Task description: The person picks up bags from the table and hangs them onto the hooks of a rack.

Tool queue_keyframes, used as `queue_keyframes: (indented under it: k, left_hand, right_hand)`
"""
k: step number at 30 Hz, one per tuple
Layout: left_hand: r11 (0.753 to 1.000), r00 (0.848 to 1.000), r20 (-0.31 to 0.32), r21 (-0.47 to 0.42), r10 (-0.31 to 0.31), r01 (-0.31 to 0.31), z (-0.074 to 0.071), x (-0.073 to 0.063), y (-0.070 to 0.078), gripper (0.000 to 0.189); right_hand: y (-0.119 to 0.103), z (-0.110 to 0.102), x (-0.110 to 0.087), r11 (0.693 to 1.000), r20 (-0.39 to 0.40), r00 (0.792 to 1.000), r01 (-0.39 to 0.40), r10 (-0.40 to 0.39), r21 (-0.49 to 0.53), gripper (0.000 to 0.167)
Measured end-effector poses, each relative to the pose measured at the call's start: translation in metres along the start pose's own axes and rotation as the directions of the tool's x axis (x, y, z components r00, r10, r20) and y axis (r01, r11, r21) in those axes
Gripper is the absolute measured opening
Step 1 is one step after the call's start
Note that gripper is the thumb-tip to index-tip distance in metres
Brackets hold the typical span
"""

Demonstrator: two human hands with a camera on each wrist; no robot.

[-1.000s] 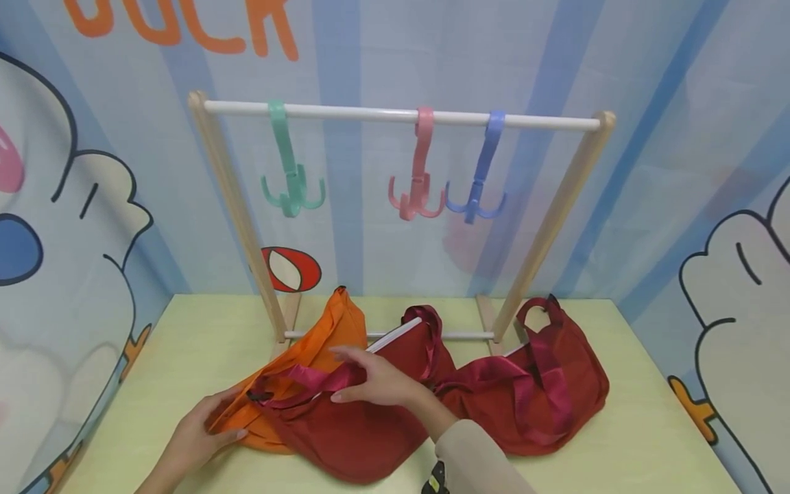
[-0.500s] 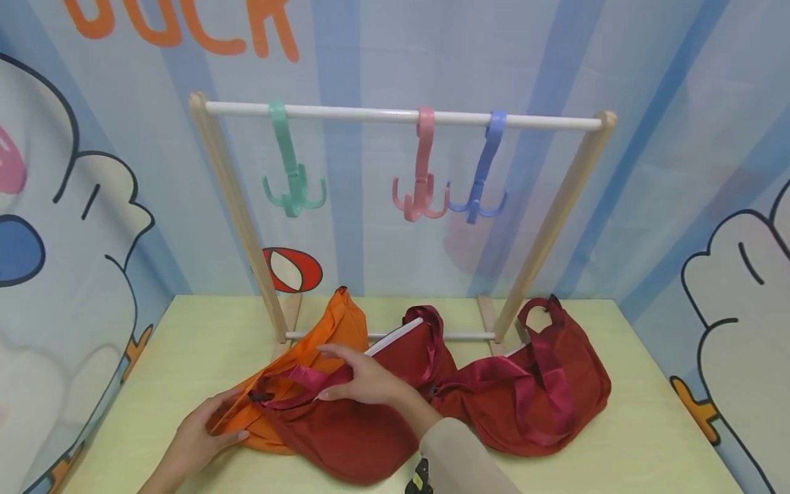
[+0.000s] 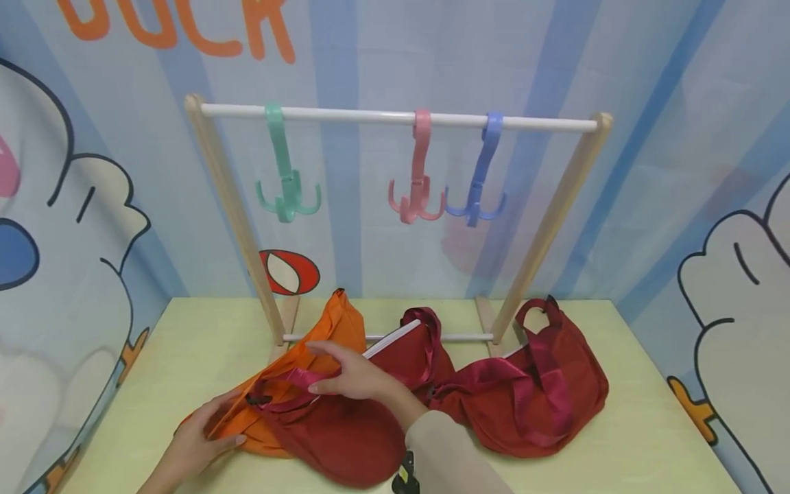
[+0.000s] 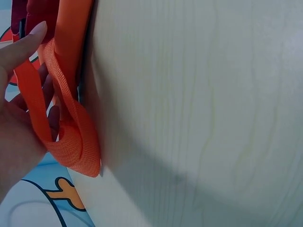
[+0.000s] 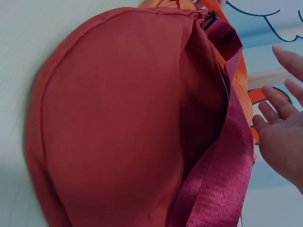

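An orange bag (image 3: 342, 326) lies on the table at left, partly under a dark red bag (image 3: 352, 439) with a magenta strap (image 5: 222, 161). My left hand (image 3: 196, 439) is at the orange bag's near left end, thumb and fingers apart. In the left wrist view, the orange strap (image 4: 33, 101) loops between the thumb and the fingers of that hand. My right hand (image 3: 352, 374), fingers spread, is over the magenta strap in the head view. The right wrist view shows its palm with nothing in it, beside the red bag.
A second dark red bag (image 3: 574, 384) lies at right. Behind the bags stands a wooden rack with a white bar (image 3: 345, 116). On it hang green (image 3: 286, 195), pink (image 3: 417, 195) and blue (image 3: 475, 195) hooks.
My right hand has shifted left over the bags. The left hand stays at the orange bag's end, and orange strap now shows on its outer side. The pink hook sways slightly.
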State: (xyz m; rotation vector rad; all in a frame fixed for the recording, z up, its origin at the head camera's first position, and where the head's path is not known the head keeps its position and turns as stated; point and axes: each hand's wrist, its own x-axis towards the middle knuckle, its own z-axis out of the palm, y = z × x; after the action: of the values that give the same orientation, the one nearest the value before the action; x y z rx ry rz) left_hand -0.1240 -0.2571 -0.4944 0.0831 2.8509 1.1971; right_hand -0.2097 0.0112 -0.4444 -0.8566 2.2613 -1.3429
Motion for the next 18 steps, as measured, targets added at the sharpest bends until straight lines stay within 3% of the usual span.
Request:
queue_keyframes:
  k: [18]
  left_hand:
    - [1.0,1.0,0.004,-0.029,-0.006,0.006,0.001,-0.001,-0.001,0.067]
  right_hand:
    - [-0.001,0.011,0.01,0.997,-0.036,0.997,-0.077,0.075,-0.032,0.06]
